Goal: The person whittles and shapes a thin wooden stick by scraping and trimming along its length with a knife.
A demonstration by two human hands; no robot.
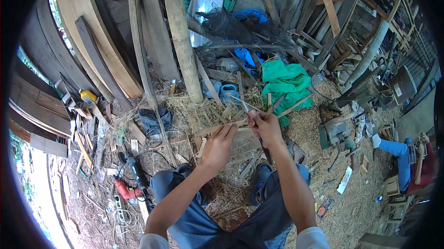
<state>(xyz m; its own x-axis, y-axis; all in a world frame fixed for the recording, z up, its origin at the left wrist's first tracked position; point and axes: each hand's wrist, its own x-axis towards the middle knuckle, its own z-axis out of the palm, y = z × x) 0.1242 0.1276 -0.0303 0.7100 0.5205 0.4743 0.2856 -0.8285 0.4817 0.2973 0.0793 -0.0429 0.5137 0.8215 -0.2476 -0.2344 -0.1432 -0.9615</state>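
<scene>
My left hand (218, 147) rests with its fingers bent over a thin wooden strip (294, 106), which slants up to the right in front of my knees. Beside it, my right hand (265, 128) is closed around a slim tool that looks like a knife (244, 105), its pale, narrow tip pointing up and left. The fingers hide most of its handle. Under my hands lies a wider wooden piece (245, 143), partly covered by them. A small pale curved wood piece (202, 147) is just left of my left hand.
A red and dark power tool (127, 189) with a cord lies left of my legs. Green plastic sheeting (286, 80) is ahead to the right. Boards and a post (180, 36) lean ahead and left. Shavings cover the ground. Another person (411, 161) sits at far right.
</scene>
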